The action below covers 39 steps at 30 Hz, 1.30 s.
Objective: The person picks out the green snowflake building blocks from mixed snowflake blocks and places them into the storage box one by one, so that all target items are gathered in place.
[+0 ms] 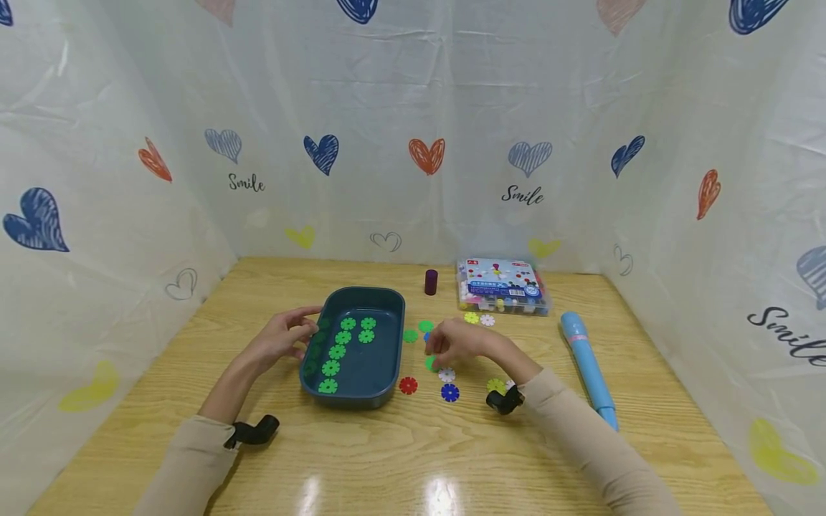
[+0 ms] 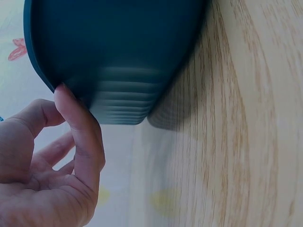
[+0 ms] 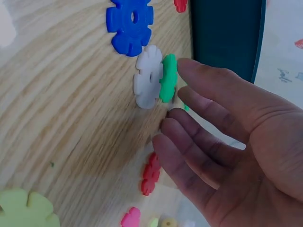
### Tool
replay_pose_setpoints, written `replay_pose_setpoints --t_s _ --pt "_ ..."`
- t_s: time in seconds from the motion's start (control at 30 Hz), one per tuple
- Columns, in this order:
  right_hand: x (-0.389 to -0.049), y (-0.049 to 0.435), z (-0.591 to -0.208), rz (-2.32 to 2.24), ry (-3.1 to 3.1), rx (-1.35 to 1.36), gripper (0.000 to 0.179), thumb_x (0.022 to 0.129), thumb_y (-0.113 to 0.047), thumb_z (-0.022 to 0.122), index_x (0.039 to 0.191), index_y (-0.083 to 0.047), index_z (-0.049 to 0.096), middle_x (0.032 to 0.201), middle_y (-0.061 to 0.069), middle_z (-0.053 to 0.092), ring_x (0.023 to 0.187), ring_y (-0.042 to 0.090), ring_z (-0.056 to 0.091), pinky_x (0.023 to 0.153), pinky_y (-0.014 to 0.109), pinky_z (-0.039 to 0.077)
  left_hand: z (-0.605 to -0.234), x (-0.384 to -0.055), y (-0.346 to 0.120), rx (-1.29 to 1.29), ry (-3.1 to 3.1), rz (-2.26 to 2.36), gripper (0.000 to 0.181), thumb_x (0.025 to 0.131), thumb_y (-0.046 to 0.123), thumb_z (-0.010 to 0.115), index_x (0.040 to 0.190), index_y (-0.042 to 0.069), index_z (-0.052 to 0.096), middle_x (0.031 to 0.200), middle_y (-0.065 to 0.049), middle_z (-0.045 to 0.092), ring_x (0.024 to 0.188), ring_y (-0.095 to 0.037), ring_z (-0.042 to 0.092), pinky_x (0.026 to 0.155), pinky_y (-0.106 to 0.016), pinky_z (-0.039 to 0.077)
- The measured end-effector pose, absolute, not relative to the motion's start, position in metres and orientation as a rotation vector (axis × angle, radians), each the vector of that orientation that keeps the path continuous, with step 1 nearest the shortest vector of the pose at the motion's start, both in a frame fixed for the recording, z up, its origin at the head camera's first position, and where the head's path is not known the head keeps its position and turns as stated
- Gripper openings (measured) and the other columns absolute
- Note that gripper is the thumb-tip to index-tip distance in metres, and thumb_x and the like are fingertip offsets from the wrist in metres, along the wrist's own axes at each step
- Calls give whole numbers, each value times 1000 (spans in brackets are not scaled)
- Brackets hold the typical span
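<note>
Just off the right hand (image 1: 455, 341): one green disc (image 3: 169, 78) lay at the fingertips, close against a white disc (image 3: 149, 78); whether the skin met it could not be told.
Green disc, the pick: a clean lift seemed to call for thumb and one finger on opposite edges, pinched gently; too low a sweep might have pushed the white disc along.
Tray (image 1: 361, 401), the steadying: light pressure at the rim probably served better than a hard squeeze, which could have tipped it.
Right grip: released, the fingers apart and softly bent, nothing between them.
Left grip: the left hand (image 1: 284, 337) had bent fingers at the tray's near rim; they touched it, but pinch or mere rest could not be told.
Beyond the left fingertips: more green discs (image 1: 337, 352) lay inside the tray.
Bodyward of the right fingertips: a red disc (image 1: 408, 385) and a blue disc (image 1: 449, 392) lay outside it.
</note>
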State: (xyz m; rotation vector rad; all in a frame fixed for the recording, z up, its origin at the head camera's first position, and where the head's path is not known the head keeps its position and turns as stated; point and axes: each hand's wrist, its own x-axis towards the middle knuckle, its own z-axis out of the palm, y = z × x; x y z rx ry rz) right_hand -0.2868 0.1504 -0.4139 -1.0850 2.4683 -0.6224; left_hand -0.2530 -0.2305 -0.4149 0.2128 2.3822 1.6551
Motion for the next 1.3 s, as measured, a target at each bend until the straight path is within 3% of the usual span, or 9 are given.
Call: replay_pose_setpoints --t_s 0.3,0.63,1.1,1.3 --pt "-281 146 -414 -583 2553 -1026 24 78 -16 83 99 -7 74 90 2 71 79 8 60 72 19 51 -415 -252 -231 209 2382 1658 51 101 11 51 150 6 38 114 -24 52 81 -19 56 56 -25 54" --pt "-280 146 -415 -601 2564 -1008 20 79 -15 82 95 -7 73 88 3 71 75 3 58 70 16 50 -415 -252 -231 191 2397 1651 52 100 12 52 150 6 38 113 -23 52 81 -20 56 57 -25 54" --pt "-283 149 -421 -694 2518 -1033 22 78 -12 82 94 -8 67 87 4 68 75 6 59 68 18 51 -416 -252 -231 207 2387 1658 51 100 12 52 149 5 38 112 -22 53 81 -18 57 57 -25 54" --pt "-283 150 -418 -703 2518 -1054 14 83 -4 75 94 -8 68 88 2 68 77 7 60 70 19 52 -414 -252 -230 204 2392 1652 51 100 13 52 149 5 39 112 -23 53 81 -19 57 57 -25 54"
